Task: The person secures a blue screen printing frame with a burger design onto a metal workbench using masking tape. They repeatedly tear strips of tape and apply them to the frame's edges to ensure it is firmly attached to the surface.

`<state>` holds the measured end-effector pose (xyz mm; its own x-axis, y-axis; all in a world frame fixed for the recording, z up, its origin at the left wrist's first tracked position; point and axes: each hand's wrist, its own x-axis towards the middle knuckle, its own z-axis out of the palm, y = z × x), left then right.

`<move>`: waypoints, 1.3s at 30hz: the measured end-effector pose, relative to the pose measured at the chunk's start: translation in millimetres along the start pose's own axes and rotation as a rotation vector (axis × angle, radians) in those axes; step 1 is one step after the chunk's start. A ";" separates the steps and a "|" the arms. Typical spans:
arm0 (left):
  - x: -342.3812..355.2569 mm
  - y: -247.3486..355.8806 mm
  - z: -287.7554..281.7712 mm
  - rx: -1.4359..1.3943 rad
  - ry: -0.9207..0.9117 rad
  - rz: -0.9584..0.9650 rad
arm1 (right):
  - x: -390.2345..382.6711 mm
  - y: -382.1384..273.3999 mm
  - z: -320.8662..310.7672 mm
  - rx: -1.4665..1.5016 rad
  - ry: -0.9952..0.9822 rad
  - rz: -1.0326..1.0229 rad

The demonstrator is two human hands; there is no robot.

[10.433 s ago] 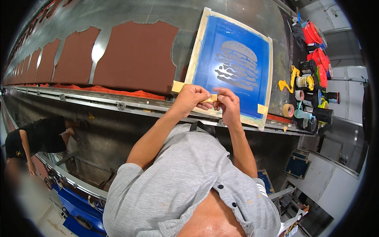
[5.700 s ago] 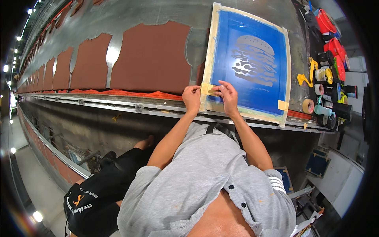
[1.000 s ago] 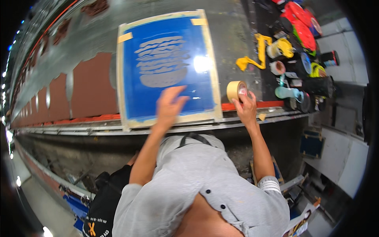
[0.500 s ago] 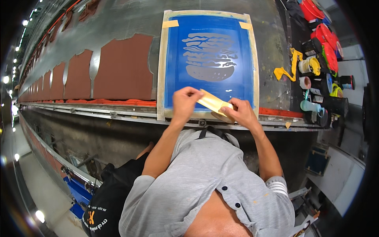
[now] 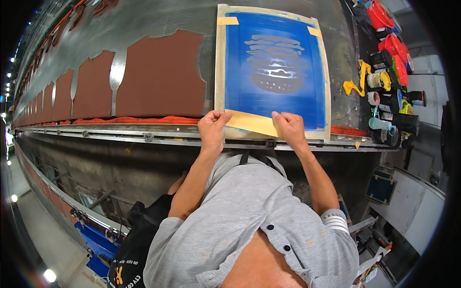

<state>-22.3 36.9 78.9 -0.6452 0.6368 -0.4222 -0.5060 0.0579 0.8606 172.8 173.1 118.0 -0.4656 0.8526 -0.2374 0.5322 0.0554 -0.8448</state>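
A strip of yellowish masking tape is stretched between my hands over the near edge of a silk screen. My left hand pinches its left end between thumb and fingers. My right hand grips the other end, with the thumb on top; whatever lies under that palm is hidden. The screen has a blue mesh with a burger-shaped stencil in grey. Around it runs a pale, taped frame. Short tape pieces stick on its far corners.
Brown fabric pieces lie in a row on the long grey table to the left. A metal rail runs along its near edge. Ink containers and a yellow strip crowd the right side. Another person's black clothing shows at lower left.
The tape strip has been drawn out longer and flatter, my hands now farther apart and lower over the screen's near edge. The view has shifted, so the screen appears farther right.
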 end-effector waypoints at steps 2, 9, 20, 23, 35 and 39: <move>0.6 9.1 -4.2 -0.041 0.109 0.115 | 9.0 14.8 12.2 0.117 0.221 0.014; 37.5 -7.9 -81.1 -0.066 0.133 0.052 | 2.7 82.7 -9.0 -0.789 0.550 -0.348; 47.1 -56.8 -100.5 -0.102 0.091 -0.161 | 5.3 28.2 113.8 0.039 -0.036 0.227; 51.3 -58.3 -105.9 -0.051 0.093 -0.139 | 9.4 28.4 127.5 -0.131 0.004 0.173; 44.2 -11.5 -97.7 1.071 0.372 0.287 | 12.9 9.9 122.2 -0.571 -0.101 0.169; 50.6 15.1 -130.6 1.063 0.597 0.427 | -9.1 36.9 104.2 -0.227 -0.050 -0.008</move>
<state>-137.4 -30.5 33.3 -0.9359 0.3325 0.1168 0.3260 0.6912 0.6449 123.0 113.2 39.0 -0.5017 0.8251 -0.2597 0.6714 0.1821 -0.7183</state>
